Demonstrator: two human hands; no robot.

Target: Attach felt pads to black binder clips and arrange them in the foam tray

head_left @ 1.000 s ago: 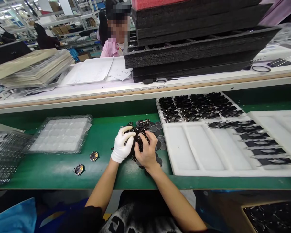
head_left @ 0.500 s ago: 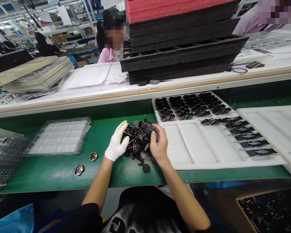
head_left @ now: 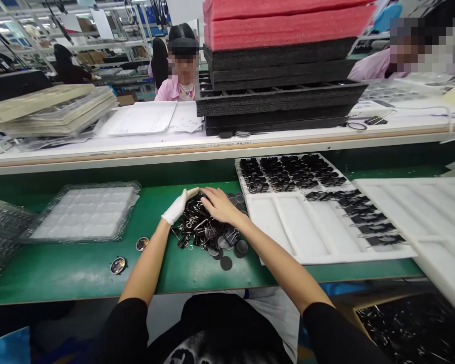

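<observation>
A heap of black binder clips (head_left: 197, 222) lies on the green bench. My left hand (head_left: 176, 207), in a white glove, cups the heap's left and far side with its fingers stretched out. Bare and palm down, my right hand (head_left: 222, 205) rests over the heap's far right part, fingers extended, their tips close to the left fingertips. Neither hand visibly grasps a clip, though the palms are hidden. Flat dark discs (head_left: 226, 263) lie along the near and right side of the heap. To the right, a white compartment tray (head_left: 267, 222) carries rows of binder clips (head_left: 364, 212).
Two small round pieces (head_left: 118, 265) and a clear plastic tray (head_left: 85, 212) are on the left. Another white tray (head_left: 428, 202) lies at the right. Black and red foam trays (head_left: 280, 106) are stacked on the shelf. A box of clips (head_left: 413, 323) stands lower right; people sit beyond.
My right hand has moved from the heap's right side over its far part, towards my left hand. The heap spreads further left and nearer. The camera view has shifted slightly.
</observation>
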